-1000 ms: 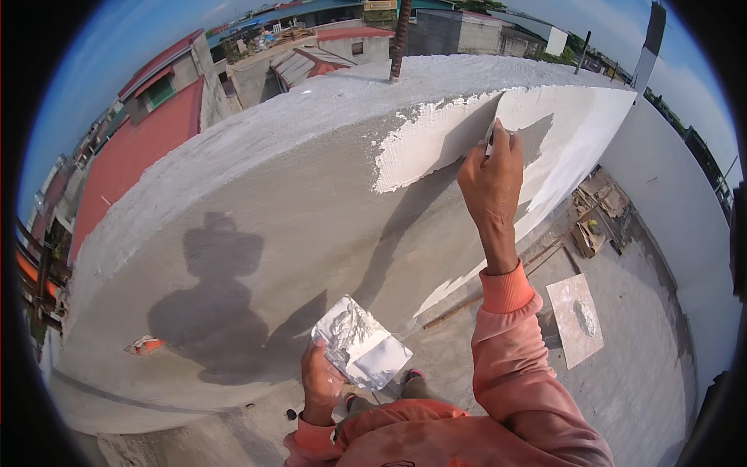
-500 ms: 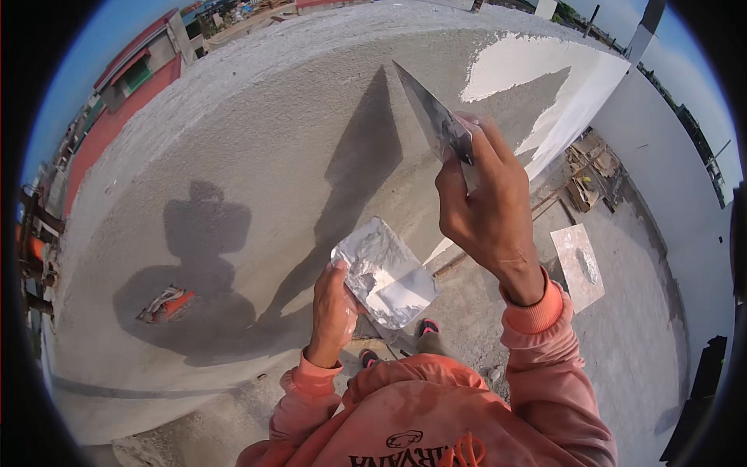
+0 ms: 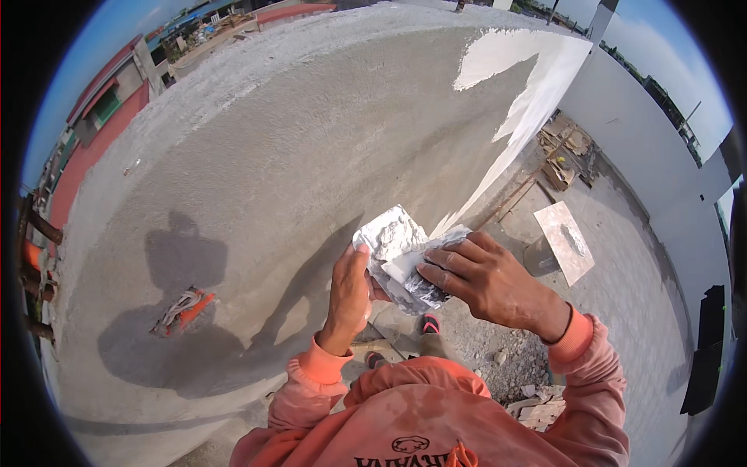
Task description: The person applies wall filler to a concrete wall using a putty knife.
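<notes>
My left hand (image 3: 348,300) grips the near left side of a flat, squarish metal plate (image 3: 393,286), its thumb on the upper face. A lump of white putty (image 3: 393,235) lies on the plate's far part. In my right hand (image 3: 502,284) is a wide metal putty knife (image 3: 450,240), smeared white, its blade laid against the plate. My right fingers cover much of the blade, and its handle is hidden. Beyond both hands rises a rough grey wall (image 3: 257,148), with a fresh white coat (image 3: 545,74) over its far right part.
A board (image 3: 566,245) with a white heap rests on a bucket (image 3: 539,258) to the right. Scrap and cardboard (image 3: 568,159) lie by the wall's far end. Rubble (image 3: 510,354) covers the floor near my feet. An orange conduit end with wires (image 3: 184,311) sticks out of the wall.
My right hand has come down from the wall, bringing the putty knife onto the plate. The plate has shifted slightly right and up, still in my left hand.
</notes>
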